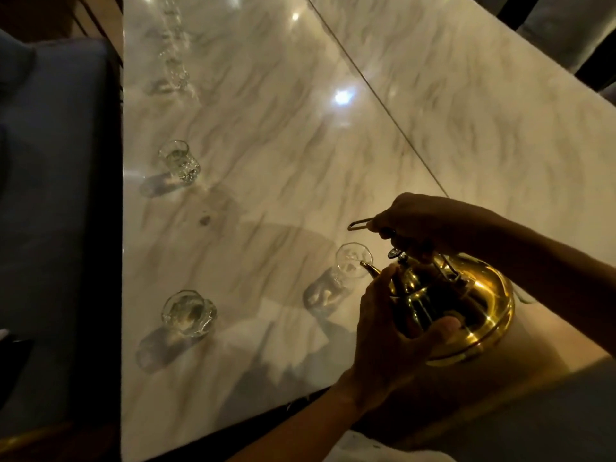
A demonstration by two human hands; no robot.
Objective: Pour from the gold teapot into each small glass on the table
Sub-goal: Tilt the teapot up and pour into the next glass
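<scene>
Tipping gold teapot (460,305) toward nearest small glass (351,265), spout tip at the rim, presumably to keep the stream short and clean. Right hand (430,221) closed over the wire handle above the lid, carrying the weight. Left hand (390,325) cupped against the pot's front, thumb under the belly, apparently steadying the tilt. No stream discernible; lighting dim. Two further glasses, one near left (188,313) and one mid left (178,160), upright on marble worktop (283,145), well apart; fill levels unclear. Blurred glassware at far end, count uncertain.
</scene>
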